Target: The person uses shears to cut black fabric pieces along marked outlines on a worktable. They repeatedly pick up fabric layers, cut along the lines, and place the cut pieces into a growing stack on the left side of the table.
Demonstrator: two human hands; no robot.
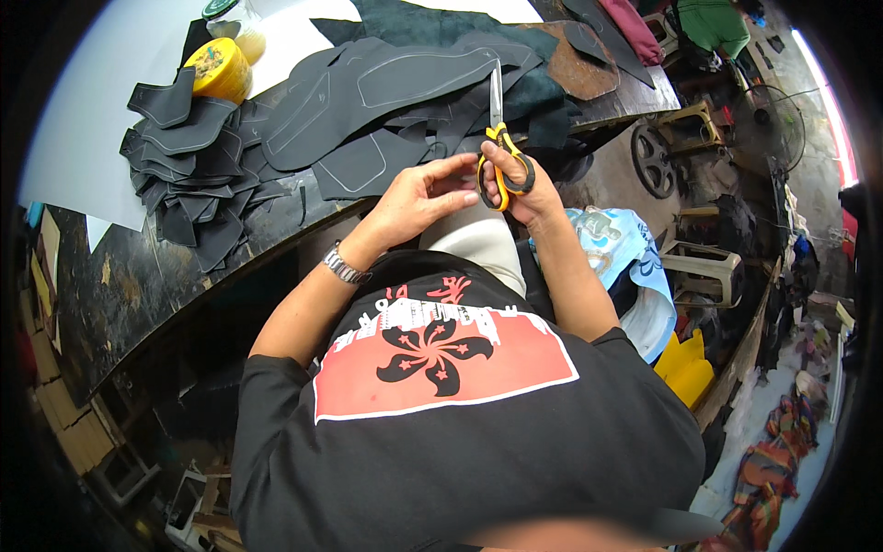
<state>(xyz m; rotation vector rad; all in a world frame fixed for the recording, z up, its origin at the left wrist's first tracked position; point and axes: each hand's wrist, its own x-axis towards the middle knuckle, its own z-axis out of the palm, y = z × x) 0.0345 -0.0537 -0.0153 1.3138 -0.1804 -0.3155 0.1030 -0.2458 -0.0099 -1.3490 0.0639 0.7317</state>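
Observation:
My right hand (533, 195) grips a pair of scissors (498, 99) with yellow and black handles. Their blades look closed together and point away from me, over the dark sheet material (386, 87) marked with pale outlines. Beside the handles is my left hand (414, 201), fingers and thumb apart and nothing between them; its fingertips come close to the handle loop, and whether they touch it I cannot tell. A dark piece with a pale outline (359, 166) lies at the table's near edge. Farther left, cut dark pieces (189, 138) are heaped in overlapping layers.
A yellow round container (221, 72) and a jar with a green lid (241, 28) stand behind the heap. The worn dark table (138, 276) curves round my left. At my right are a light blue printed cloth (625, 253), a plastic stool (704, 271) and a fan (763, 118).

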